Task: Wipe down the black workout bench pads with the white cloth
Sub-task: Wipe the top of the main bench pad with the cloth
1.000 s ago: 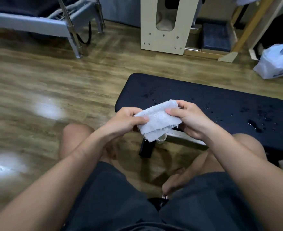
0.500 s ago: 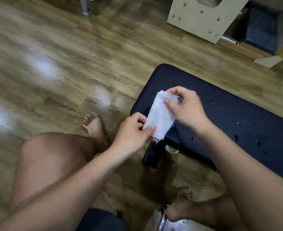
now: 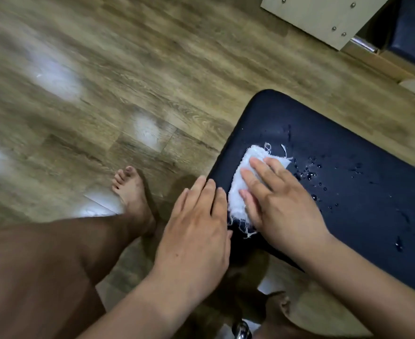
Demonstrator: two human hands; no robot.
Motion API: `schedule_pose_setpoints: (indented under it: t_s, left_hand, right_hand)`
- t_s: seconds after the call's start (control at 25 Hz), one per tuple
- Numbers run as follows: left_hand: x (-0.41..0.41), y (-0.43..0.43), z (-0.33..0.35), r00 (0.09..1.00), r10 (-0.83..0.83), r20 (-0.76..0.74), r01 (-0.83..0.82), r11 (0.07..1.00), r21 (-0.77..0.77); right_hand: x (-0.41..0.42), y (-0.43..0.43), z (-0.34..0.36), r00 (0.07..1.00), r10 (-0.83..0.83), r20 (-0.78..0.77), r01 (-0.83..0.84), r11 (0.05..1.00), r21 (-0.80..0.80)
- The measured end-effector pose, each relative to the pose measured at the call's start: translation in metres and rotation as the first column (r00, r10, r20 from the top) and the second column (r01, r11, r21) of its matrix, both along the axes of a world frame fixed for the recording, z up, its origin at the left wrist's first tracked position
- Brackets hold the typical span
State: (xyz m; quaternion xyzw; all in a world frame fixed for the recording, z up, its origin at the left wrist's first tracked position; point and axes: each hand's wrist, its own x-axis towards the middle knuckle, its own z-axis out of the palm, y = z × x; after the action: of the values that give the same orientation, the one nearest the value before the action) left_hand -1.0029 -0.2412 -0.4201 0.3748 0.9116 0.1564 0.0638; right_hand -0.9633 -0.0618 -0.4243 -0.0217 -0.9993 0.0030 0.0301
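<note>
The black bench pad (image 3: 363, 192) runs from the middle to the right edge, with water drops scattered on it. A folded white cloth (image 3: 243, 182) with frayed threads lies flat near the pad's left end. My right hand (image 3: 279, 199) presses flat on the cloth with fingers spread. My left hand (image 3: 196, 231) rests on the pad's left edge beside the cloth, fingers together and holding nothing.
Wooden floor (image 3: 128, 81) fills the left and top. My bare knee (image 3: 42, 265) and left foot (image 3: 133, 192) are lower left, my right foot (image 3: 277, 311) below the bench. A beige wooden frame (image 3: 323, 18) and a dark cushion (image 3: 414, 28) stand at the top right.
The cloth was held up between both hands; now it lies on the pad under my right hand. My left hand has let go and sits on the pad's edge. The view tilted down.
</note>
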Motion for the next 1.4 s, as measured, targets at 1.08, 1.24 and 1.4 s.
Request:
schedule_pose_setpoints:
  t_s: [1.08,1.24,1.4]
  left_hand:
    - [-0.008,0.004,0.004,0.997,-0.082,0.01,0.078,0.977,0.197]
    - [-0.005,0.005,-0.001,0.991,-0.134,0.013,0.133,0.99,0.044]
    - [-0.01,0.006,0.004,0.994,-0.112,-0.001,0.111,0.991,0.073]
  right_hand:
    - [-0.049,0.027,0.002,0.995,0.099,-0.029,-0.103,0.971,-0.214]
    - [-0.102,0.118,0.007,0.988,-0.153,0.006,0.153,0.984,-0.096]
    - [-0.112,0.109,0.003,0.938,-0.332,-0.097,0.315,0.936,-0.159]
